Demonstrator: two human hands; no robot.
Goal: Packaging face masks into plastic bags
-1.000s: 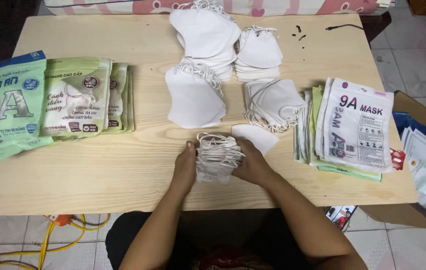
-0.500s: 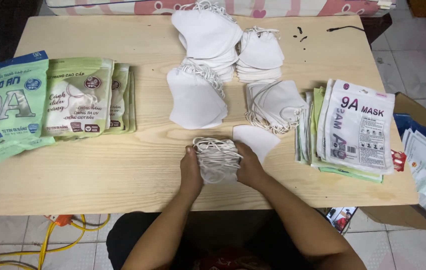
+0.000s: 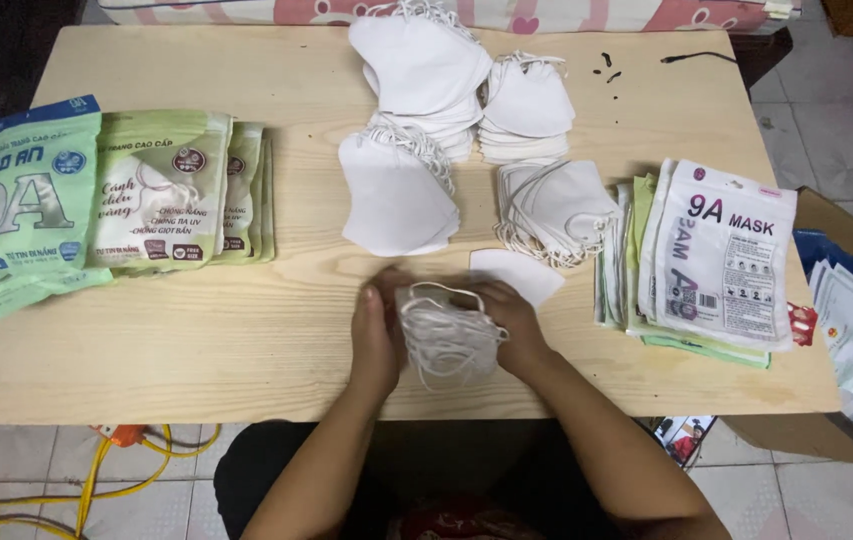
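A small bundle of white face masks [image 3: 446, 335], its ear loops lying tangled on top, stands on the tabletop [image 3: 196, 320] near the middle of the near edge, pressed between both hands. The left hand [image 3: 376, 335] lies flat against the bundle's left side with its fingers pointing away from the person, and the right hand [image 3: 508, 322] closes on the right side, so the two clamp the stack between them. Just beyond the right hand a single white mask [image 3: 518, 272] lies flat on the wood. Farther toward the middle of the tabletop sit three more piles of white masks: one [image 3: 391, 200] straight beyond the hands, a looser one [image 3: 556, 210] to its right, and taller heaps [image 3: 446, 80] toward the far edge. Along the left edge lie green printed packets [image 3: 31, 205] and paler green ones [image 3: 171, 185], overlapping in a row. Near the right edge a stack of white printed packets [image 3: 726, 260] rests over green ones. The tabletop is pale wood with visible grain; a dark cable end [image 3: 696, 57] lies near its far right corner. Below the near edge is a tiled floor with yellow cable [image 3: 96, 480] at the left, and a cardboard box [image 3: 846, 310] of papers stands by the right edge.
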